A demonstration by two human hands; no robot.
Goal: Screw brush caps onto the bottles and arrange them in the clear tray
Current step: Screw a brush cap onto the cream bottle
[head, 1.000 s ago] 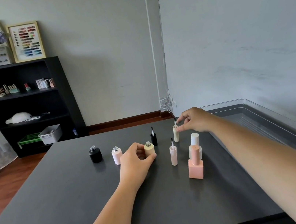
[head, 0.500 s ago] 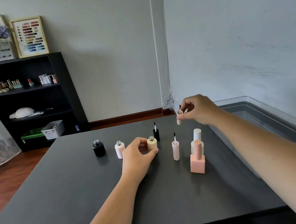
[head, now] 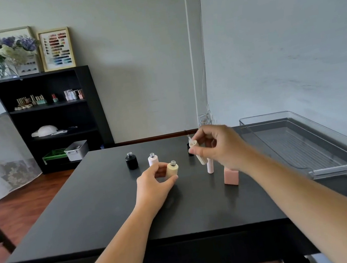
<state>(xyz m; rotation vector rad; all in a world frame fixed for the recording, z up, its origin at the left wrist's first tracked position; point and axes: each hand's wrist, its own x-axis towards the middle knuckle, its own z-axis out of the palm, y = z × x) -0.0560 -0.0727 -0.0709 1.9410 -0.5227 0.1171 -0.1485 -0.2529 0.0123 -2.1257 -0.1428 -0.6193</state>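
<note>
Cream brush cap [head: 198, 152] tilts, brush pointing up-left.

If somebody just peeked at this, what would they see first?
Two bare hands in the middle of the black table. The left hand grips an open cream bottle, and the right hand holds a cream brush cap tilted in the air just right of it. At the right edge sits a big clear tray with nothing in it.
</note>
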